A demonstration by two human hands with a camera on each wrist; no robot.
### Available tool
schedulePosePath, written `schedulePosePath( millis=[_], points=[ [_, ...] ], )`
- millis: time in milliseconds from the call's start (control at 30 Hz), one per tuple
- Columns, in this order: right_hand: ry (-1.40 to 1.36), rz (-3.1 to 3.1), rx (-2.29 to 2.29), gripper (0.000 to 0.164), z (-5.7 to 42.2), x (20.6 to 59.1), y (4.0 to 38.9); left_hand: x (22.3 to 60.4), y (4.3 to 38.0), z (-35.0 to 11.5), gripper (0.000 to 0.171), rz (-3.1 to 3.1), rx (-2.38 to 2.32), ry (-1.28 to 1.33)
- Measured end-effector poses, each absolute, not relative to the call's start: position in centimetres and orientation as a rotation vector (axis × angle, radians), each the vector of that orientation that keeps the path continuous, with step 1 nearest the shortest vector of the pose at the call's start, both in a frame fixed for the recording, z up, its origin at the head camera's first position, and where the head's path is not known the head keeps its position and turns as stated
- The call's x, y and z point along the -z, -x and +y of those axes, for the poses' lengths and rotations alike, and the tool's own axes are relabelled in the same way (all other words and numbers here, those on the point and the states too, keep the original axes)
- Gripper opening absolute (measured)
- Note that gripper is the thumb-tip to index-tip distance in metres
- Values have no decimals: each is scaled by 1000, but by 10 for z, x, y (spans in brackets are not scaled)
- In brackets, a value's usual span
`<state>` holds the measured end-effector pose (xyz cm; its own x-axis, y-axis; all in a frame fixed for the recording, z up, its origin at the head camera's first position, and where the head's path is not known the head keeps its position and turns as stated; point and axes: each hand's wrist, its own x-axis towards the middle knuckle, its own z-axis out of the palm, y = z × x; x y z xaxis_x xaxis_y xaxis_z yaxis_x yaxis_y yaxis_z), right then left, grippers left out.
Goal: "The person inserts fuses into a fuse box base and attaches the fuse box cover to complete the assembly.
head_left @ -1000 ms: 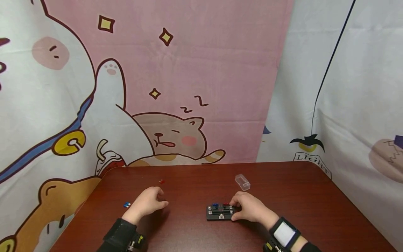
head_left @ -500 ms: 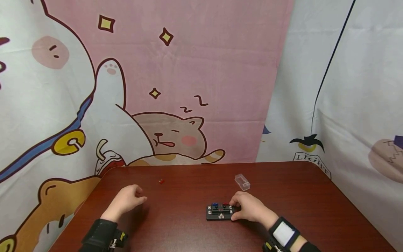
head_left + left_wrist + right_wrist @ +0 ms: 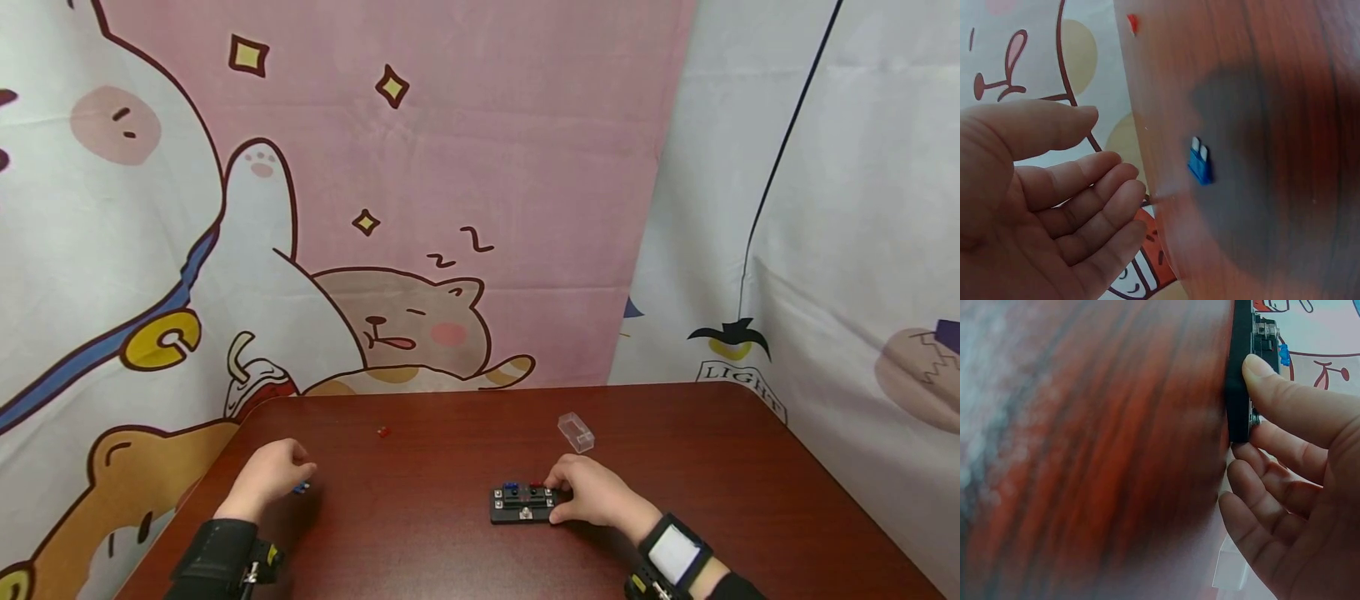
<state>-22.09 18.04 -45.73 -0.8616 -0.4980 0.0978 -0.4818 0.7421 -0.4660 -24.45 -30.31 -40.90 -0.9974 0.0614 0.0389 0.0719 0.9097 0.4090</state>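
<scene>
A blue blade fuse (image 3: 1200, 167) with two bare metal prongs lies on the table at the left. My left hand (image 3: 262, 477) hovers beside it, thumb and loosely bent fingers apart, holding nothing. At the right of the head view, my right hand (image 3: 594, 493) grips the right end of a black fuse block (image 3: 510, 510), with the thumb at its near edge and fingers at the far side. Blue and red fuses sit along the back of the block; my fingers cover its right end.
A small red fuse (image 3: 383, 432) lies farther back on the brown table (image 3: 435, 550). Behind the fuse block is a clear plastic box (image 3: 576, 432). A printed cloth (image 3: 540, 192) hangs beyond the table's back edge.
My left hand has moved left across the table, passing over the blue fuse and stopping close to it. My right hand keeps its hold on the fuse block without moving.
</scene>
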Motion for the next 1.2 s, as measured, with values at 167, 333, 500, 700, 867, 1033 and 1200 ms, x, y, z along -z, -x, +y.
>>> schedulePosePath(
  millis=[167,333,500,700,867,1033,1200],
  points=[
    [812,2901,757,36,180,458,221,412,247,-308,22,-3075,633,66],
    [819,2906,745,35,180,457,221,416,250,-312,16,-3100,642,28],
    [814,2910,737,35,179,457,220,422,253,-317,17,-3127,675,-6],
    [816,2914,737,35,179,456,220,428,254,-321,18,-3155,673,-29],
    [819,2917,735,35,179,457,220,431,254,-323,18,-3143,648,-10],
    [821,2915,742,35,179,457,220,434,256,-322,17,-3138,641,-42],
    [827,2909,752,34,179,457,220,438,256,-322,18,-3124,643,-78]
  ],
)
